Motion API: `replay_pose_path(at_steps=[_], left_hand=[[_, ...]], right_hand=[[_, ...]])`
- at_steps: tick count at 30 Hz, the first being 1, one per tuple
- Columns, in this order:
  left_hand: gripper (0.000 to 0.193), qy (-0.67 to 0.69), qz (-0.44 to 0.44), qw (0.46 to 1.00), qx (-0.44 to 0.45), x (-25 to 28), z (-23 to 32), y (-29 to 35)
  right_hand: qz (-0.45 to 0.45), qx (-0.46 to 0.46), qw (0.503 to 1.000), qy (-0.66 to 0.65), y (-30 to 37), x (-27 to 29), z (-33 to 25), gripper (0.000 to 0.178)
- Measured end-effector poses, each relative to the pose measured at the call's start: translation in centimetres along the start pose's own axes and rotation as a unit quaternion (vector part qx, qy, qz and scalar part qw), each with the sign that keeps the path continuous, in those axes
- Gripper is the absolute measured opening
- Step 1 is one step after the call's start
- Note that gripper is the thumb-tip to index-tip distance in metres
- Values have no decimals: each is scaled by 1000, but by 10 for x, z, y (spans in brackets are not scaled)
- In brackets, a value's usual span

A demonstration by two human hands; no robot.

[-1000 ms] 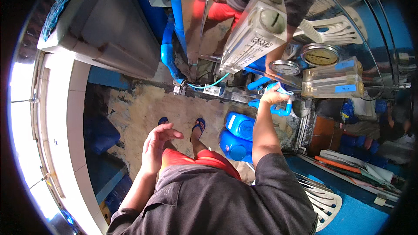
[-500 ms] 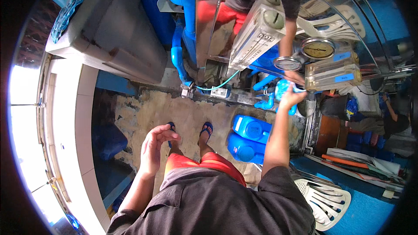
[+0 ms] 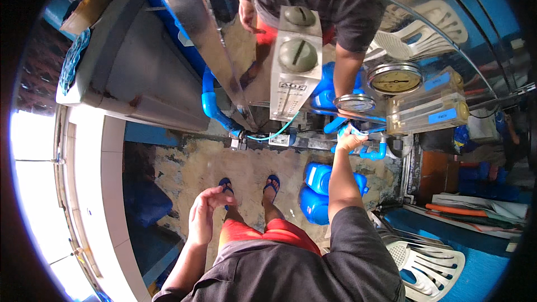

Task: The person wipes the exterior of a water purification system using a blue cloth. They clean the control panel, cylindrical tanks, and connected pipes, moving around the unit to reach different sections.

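Observation:
My right arm reaches forward beneath the shiny steel panel [image 3: 224,50]. My right hand [image 3: 351,140] is closed around a light-blue and white cloth [image 3: 343,129], by the lower edge of the panel, close to blue pipes [image 3: 373,153]. Part of the cloth is hidden by the fingers. Over this hand, on the panel, sit two round gauges, the larger one [image 3: 396,79] with a yellowed face. My left hand [image 3: 207,207] hovers over the floor in front of my body, its fingers stretched and slightly bent, holding nothing.
A clear flow meter [image 3: 296,72] with two grey knobs juts from the panel; another [image 3: 430,113] is to its right. Blue jugs [image 3: 319,190] stand on the floor. A grey tank [image 3: 140,61] is at left, white plastic chairs [image 3: 430,268] at lower right.
My view has shifted nearer the panel. My right hand, with the cloth, has moved down and left from in front of the panel to its lower edge. My left hand keeps its pose.

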State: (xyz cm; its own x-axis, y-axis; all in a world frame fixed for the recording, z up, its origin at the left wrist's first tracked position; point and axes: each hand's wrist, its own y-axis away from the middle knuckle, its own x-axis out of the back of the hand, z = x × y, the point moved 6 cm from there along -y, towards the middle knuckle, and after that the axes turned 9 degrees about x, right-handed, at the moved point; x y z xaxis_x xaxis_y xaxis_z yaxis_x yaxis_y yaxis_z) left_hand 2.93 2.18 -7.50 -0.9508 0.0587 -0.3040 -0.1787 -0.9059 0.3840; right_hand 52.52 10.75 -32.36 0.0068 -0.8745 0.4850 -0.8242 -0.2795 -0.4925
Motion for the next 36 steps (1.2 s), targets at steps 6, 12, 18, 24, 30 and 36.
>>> replay_pose_path(at_steps=[6, 12, 18, 24, 30, 36], left_hand=[[47, -21, 11, 1000, 18, 5, -7, 7], [49, -32, -10, 999, 15, 5, -1, 8], [48, -23, -48, 998, -38, -6, 29, 10], [50, -2, -118, 991, -60, -31, 51, 7], [52, -6, -137, 987, -86, -56, 74, 7], [52, -7, -90, 988, -123, -45, 88, 15]], right_hand=[[-67, -19, 998, 10, 12, -13, 27, 63], [-154, -88, 980, -90, 13, -12, 40, 38], [-157, 52, 986, -4, -63, 59, -26, 29], [-62, 169, 964, -196, -153, 157, -127, 40], [-150, 179, 945, -229, -120, 129, -149, 50], [-254, 99, 955, -119, -51, 52, -46, 47]])
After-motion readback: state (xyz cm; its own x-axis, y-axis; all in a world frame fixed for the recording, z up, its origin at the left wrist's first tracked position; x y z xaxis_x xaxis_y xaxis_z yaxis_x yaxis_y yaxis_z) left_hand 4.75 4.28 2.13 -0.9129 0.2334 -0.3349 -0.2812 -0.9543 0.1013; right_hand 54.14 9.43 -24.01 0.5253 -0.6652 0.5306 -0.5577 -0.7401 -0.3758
